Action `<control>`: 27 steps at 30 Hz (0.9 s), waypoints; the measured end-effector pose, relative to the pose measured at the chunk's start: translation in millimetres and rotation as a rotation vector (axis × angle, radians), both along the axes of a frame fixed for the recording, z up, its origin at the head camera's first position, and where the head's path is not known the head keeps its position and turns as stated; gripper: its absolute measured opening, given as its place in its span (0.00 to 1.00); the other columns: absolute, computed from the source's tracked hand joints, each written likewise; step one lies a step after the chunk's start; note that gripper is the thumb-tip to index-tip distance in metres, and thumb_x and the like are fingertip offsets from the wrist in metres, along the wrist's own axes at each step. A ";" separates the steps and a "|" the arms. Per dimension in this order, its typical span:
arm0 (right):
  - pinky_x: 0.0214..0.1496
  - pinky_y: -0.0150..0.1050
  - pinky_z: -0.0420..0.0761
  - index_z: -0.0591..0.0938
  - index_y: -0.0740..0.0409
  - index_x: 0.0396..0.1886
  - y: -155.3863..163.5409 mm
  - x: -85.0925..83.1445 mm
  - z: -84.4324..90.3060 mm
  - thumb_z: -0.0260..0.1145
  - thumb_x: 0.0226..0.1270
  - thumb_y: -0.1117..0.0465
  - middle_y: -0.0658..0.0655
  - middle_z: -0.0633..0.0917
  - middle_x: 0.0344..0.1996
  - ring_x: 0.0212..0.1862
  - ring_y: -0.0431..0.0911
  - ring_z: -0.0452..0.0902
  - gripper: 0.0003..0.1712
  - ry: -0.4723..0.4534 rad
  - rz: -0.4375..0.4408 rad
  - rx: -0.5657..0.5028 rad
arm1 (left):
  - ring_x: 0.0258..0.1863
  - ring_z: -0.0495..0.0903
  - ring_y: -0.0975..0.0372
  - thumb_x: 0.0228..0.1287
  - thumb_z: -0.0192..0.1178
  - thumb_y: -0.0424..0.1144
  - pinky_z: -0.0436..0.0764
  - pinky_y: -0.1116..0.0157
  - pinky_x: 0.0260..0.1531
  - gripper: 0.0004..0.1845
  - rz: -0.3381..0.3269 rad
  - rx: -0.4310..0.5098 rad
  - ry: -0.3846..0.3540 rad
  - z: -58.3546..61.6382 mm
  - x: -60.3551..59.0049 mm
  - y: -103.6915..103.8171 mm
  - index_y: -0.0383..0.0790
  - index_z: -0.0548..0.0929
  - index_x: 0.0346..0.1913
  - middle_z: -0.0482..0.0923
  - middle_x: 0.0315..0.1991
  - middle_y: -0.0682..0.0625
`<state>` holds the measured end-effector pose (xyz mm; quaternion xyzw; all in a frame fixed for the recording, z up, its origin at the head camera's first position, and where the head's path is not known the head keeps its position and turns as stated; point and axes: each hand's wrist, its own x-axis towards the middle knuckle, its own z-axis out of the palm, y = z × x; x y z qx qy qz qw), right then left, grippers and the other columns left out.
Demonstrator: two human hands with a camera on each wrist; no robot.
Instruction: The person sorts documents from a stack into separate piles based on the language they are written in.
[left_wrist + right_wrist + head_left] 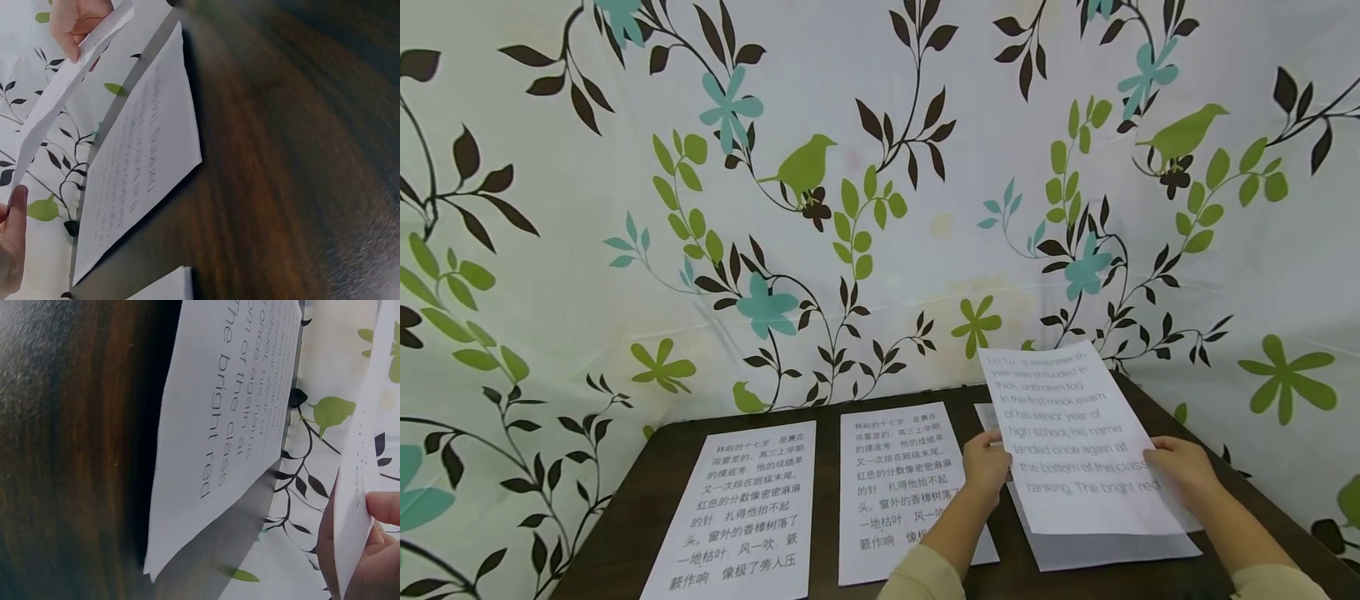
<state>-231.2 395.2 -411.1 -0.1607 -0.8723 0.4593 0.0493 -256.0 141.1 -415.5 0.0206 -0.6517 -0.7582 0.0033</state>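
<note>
Sheet: your English page [1078, 442] is lifted, tilted above another sheet [1112, 546] at the bench's [617, 517] right end.
Edges: your left hand [985, 467] pinches its left edge, your right hand [1180, 471] its right edge.
Room: bare bench shows between sheets.

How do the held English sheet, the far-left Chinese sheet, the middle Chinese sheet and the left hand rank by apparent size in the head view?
1. Held English sheet, lifted nearer the camera, so partly perspective.
2-3. Far-left Chinese sheet and middle Chinese sheet: too alike, both partly hidden.
4. Left hand.
</note>
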 end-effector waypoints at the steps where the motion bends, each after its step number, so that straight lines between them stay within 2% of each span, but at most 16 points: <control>1: 0.26 0.38 0.73 0.58 0.82 0.53 1.4 0.0 -1.2 0.50 0.61 0.62 0.71 0.72 0.37 0.29 0.48 0.71 0.28 -0.006 -0.005 -0.013 | 0.14 0.75 0.61 0.43 0.47 0.17 0.73 0.69 0.11 0.19 0.000 -0.003 -0.008 -1.7 0.5 1.4 0.32 0.78 0.40 0.76 0.20 0.48; 3: 0.27 0.38 0.72 0.57 0.82 0.53 3.6 0.4 -4.5 0.50 0.61 0.62 0.72 0.71 0.38 0.30 0.49 0.71 0.29 -0.025 -0.020 -0.023 | 0.14 0.74 0.61 0.43 0.47 0.18 0.72 0.69 0.11 0.19 0.002 -0.010 -0.031 -5.1 1.8 3.6 0.33 0.78 0.40 0.75 0.20 0.48; 10: 0.32 0.41 0.68 0.59 0.80 0.54 10.5 1.6 -16.0 0.51 0.61 0.61 0.76 0.65 0.46 0.39 0.57 0.66 0.29 -0.038 -0.068 0.023 | 0.15 0.76 0.61 0.42 0.45 0.17 0.76 0.67 0.13 0.19 -0.004 -0.006 -0.012 -14.8 7.2 11.8 0.30 0.78 0.40 0.75 0.20 0.48; 18: 0.39 0.48 0.64 0.59 0.79 0.55 16.5 0.1 -29.6 0.51 0.61 0.61 0.77 0.62 0.49 0.43 0.61 0.61 0.29 -0.037 -0.087 0.015 | 0.14 0.76 0.58 0.39 0.46 0.16 0.76 0.66 0.12 0.21 0.037 0.020 -0.044 -21.5 11.0 17.9 0.32 0.79 0.38 0.75 0.19 0.46; 22: 0.34 0.44 0.67 0.60 0.77 0.55 20.6 -1.6 -38.3 0.49 0.61 0.61 0.74 0.66 0.45 0.39 0.56 0.66 0.28 -0.063 -0.103 -0.006 | 0.14 0.76 0.58 0.40 0.47 0.18 0.76 0.65 0.13 0.20 0.017 0.015 -0.059 -22.9 15.2 16.2 0.30 0.79 0.40 0.75 0.19 0.46; 27: 0.28 0.38 0.70 0.60 0.80 0.54 20.5 -0.6 -42.4 0.49 0.59 0.66 0.70 0.73 0.36 0.31 0.50 0.70 0.26 -0.058 -0.060 -0.065 | 0.14 0.75 0.60 0.42 0.49 0.18 0.76 0.65 0.13 0.20 -0.002 -0.035 -0.098 -28.5 17.4 14.3 0.31 0.78 0.42 0.73 0.20 0.48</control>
